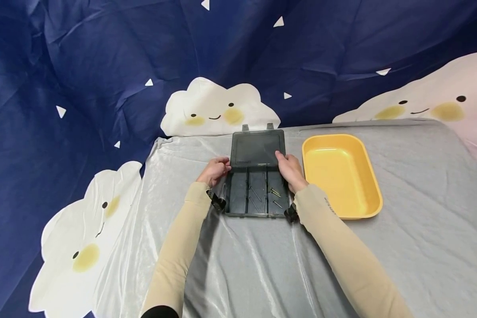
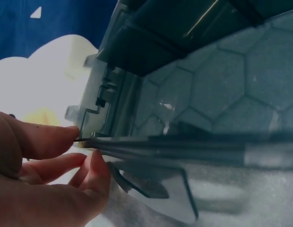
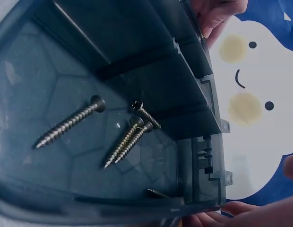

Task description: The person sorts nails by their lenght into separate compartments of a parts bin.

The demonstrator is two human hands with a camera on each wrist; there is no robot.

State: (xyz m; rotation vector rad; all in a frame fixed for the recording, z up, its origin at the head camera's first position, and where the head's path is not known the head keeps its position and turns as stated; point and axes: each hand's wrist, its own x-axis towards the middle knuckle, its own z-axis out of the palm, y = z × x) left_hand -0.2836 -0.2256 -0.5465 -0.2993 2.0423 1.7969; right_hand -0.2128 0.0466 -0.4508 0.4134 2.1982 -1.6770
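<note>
A dark translucent storage box (image 1: 236,194) lies on the grey cloth, its hinged lid (image 1: 258,148) tipped back at the far side. Dividers split the box into columns. Screws (image 3: 71,124) lie loose in the right column, and several more thin screws (image 1: 255,193) in the middle one. My left hand (image 1: 215,170) pinches the box's rim near the rear left corner, thumb on top, as the left wrist view shows. My right hand (image 1: 291,171) holds the right side near the rear corner, its thumb by the lid's edge; some of its fingers are hidden.
To the right of the box stands a yellow tray (image 1: 375,201), close to my right forearm. Grey cloth (image 1: 258,265) covers the table. Behind it hangs a navy curtain (image 1: 238,48) printed with smiling clouds.
</note>
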